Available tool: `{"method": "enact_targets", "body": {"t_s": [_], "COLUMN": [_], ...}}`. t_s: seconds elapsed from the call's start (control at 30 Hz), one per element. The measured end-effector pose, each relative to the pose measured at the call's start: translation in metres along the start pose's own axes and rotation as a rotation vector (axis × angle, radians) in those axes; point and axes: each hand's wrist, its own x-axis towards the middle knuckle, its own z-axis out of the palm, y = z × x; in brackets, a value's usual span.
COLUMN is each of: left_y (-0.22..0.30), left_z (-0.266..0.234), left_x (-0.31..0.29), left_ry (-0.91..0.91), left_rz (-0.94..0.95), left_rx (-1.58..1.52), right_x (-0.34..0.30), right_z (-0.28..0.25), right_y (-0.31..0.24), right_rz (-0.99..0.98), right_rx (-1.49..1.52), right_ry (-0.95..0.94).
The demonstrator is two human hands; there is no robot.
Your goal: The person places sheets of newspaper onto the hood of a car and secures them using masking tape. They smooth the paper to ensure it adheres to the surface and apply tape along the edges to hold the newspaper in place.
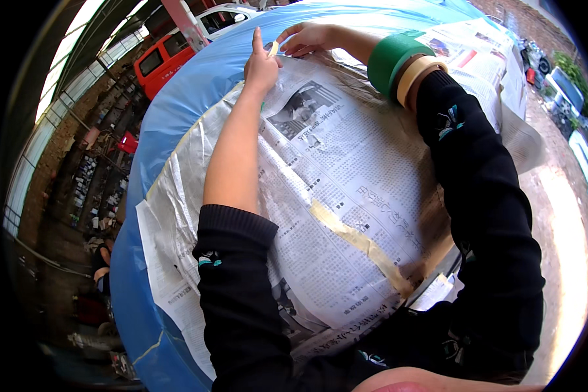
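Note:
My left hand [262, 70] is at the far edge of the newspaper covering [346, 176], with one finger pointing up. A short strip of cream masking tape [273, 49] sticks up from its grip. Close beside it, my right hand [309, 38] has its fingers bent and apart, their tips near the strip. Round my right forearm hang a wide green tape roll [395, 57], a brown ring [408, 81] and a cream tape roll [419, 73]. The newspaper lies over a large rounded surface, with blue plastic sheeting [176, 137] around it.
A long strip of masking tape [356, 238] crosses the newspaper near me. A red vehicle [160, 62] and a white car [225, 19] stand beyond. Cluttered ground [88, 189] lies to the left; car parts [565, 91] lean at the right.

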Motion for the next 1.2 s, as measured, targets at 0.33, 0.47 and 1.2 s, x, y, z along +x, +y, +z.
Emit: {"method": "enact_targets", "body": {"t_s": [0.33,0.47,1.2], "left_y": [0.008,0.012,0.005], "left_z": [0.003,-0.022,-0.062], "left_x": [0.006,-0.001,-0.031], "left_ry": [0.045,0.153,0.182], "left_rz": [0.022,0.141,0.39], "left_rx": [0.208,0.183,0.619], "right_x": [0.012,0.02,0.016], "right_z": [-0.003,0.001,-0.082], "right_y": [0.007,0.008,0.027], "right_rz": [-0.165,-0.037,0.199], "right_rx": [-0.068,-0.205,-0.858], "right_ry": [0.135,0.374,0.773]}}
